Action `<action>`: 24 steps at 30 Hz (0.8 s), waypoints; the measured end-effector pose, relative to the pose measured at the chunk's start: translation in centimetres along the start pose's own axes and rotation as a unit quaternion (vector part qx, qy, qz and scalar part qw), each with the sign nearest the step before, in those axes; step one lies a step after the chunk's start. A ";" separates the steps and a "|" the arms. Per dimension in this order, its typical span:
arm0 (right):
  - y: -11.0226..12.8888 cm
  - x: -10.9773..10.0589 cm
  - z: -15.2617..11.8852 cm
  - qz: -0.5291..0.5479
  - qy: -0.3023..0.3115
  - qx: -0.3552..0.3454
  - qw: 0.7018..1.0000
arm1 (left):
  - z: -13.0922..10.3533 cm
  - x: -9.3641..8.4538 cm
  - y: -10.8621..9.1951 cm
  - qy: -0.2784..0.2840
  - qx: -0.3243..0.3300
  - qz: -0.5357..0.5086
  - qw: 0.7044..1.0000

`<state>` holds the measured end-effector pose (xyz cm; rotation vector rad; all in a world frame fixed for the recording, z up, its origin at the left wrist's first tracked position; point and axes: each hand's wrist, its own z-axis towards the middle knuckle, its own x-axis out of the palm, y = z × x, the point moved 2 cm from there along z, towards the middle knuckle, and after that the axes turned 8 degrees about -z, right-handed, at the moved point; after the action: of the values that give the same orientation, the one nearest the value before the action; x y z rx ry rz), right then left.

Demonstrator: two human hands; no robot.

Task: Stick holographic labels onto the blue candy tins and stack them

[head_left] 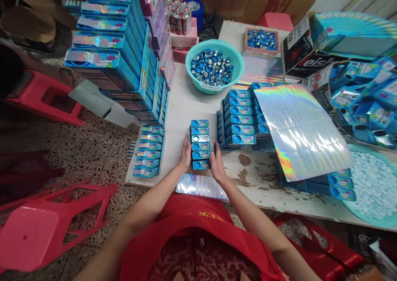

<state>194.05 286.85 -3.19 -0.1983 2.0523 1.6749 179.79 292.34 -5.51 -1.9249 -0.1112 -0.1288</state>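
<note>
A short row of small blue candy boxes (201,146), lettered "Caramelo", stands on the table in front of me. My left hand (185,153) lies along the row's left side, fingers stretched forward. Against its near right side is my right hand (217,163), so the boxes are held between both palms. One box top in the row looks brighter and silvery. Just below, at the table edge, lies a shiny sheet with pale strips (201,186). Both hands' inner fingers are partly hidden by the boxes.
Blue box stacks stand left (147,151) and right (240,120). Behind is a teal basin (192,80) of blue-and-silver caps. A holographic sheet (305,132) covers boxes at right, near a tub of pale small pieces (372,186). Tall box piles (130,66) rise at left; pink stools (31,231) stand below.
</note>
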 end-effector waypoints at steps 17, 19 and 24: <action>-2.2 2.3 -7.4 -0.312 0.161 -0.206 0.913 | -6.0 -5.6 0.1 0.199 -0.086 0.463 0.859; -1.9 2.4 -7.5 -0.330 0.165 -0.221 0.903 | -6.0 -5.6 0.2 0.184 -0.084 0.458 0.866; -1.8 2.3 -8.0 -0.330 0.170 -0.248 0.895 | -5.6 -5.8 1.1 0.158 -0.092 0.447 0.876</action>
<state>190.59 279.24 -4.71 -1.2817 1.4432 1.7296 174.01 286.62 -5.37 -1.9304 1.0358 0.1771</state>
